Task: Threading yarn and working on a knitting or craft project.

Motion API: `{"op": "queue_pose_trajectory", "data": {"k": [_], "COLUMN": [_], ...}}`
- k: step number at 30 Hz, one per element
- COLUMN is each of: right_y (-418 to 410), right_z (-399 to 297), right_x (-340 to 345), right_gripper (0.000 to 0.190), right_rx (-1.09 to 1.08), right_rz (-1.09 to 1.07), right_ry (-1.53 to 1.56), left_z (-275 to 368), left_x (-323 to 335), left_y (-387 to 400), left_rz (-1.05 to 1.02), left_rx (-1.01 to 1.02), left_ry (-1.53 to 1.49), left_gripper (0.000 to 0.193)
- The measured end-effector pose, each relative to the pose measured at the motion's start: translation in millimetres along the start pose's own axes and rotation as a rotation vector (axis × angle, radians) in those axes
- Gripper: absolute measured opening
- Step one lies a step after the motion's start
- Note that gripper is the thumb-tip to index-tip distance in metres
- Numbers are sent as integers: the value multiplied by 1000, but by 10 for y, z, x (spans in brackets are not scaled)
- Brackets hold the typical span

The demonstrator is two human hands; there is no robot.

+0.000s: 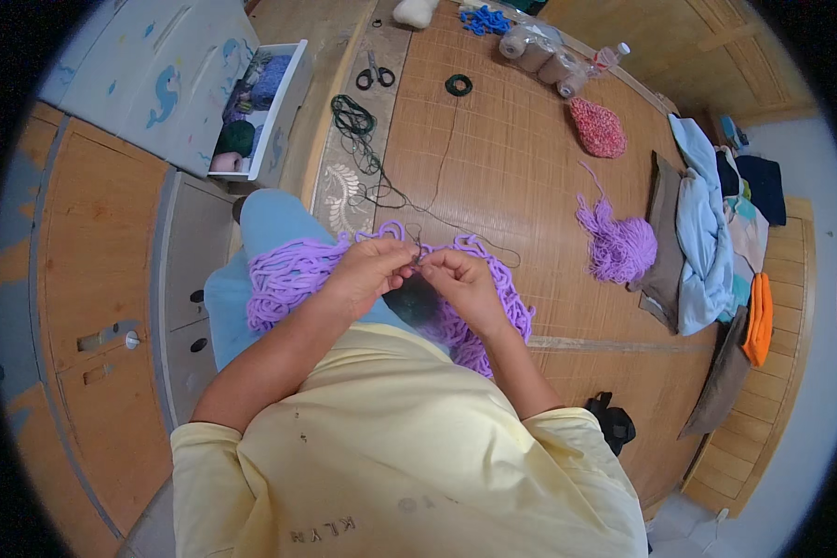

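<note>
Fingertips nearly meeting, my left hand (375, 270) and my right hand (464, 284) pinch a thin dark green yarn (417, 252) over my lap. Its strands trail across the mat to a loose dark green tangle (353, 117) and a small ring-shaped coil of green yarn (458, 85). Thick purple yarn (296, 275) lies draped over my thighs, beneath and on both sides of my hands. A dark green mass (413, 301) sits below the fingers, partly covered by the hands. Whether a needle or hook is between the fingertips is too small to see.
Black-handled scissors (374, 75) lie near the bed's edge. An open drawer (272, 115) holds yarn balls. On the bamboo mat (509, 181) are a purple yarn skein (622, 240), a pink knitted piece (597, 127), wrapped thread cones (544, 59) and a plastic bottle (610, 56). Pillows and clothes (704, 223) line the right.
</note>
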State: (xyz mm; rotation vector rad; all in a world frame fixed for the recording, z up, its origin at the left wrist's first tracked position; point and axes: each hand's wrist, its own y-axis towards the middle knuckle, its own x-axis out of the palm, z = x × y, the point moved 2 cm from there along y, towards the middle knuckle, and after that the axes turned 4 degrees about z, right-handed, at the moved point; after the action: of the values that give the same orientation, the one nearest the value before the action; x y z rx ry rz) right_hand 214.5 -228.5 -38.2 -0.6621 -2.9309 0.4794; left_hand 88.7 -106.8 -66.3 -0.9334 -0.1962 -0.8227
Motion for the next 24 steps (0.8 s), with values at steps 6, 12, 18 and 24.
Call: {"op": "queue_pose_trajectory", "data": {"k": [6,12,18,24], "right_y": [9,116,171,207], "right_z": [-82,-12,150,219], "right_x": [49,113,133,-32], "right_gripper": [15,15,11,8], "right_rx": [-259,-469,-29,-29], "right_rz": [223,246,176,349], "right_ry": [-311,-409,12,180], "left_z": [16,50,36,-13], "left_x": [-35,68,71,-92], "left_y": [-23,-71,-81,-42], "left_rz": [101,146,179,170], "left_rx": [81,165,215,190], "left_ry": [139,180,217,223], "left_gripper": [15,15,18,20]}}
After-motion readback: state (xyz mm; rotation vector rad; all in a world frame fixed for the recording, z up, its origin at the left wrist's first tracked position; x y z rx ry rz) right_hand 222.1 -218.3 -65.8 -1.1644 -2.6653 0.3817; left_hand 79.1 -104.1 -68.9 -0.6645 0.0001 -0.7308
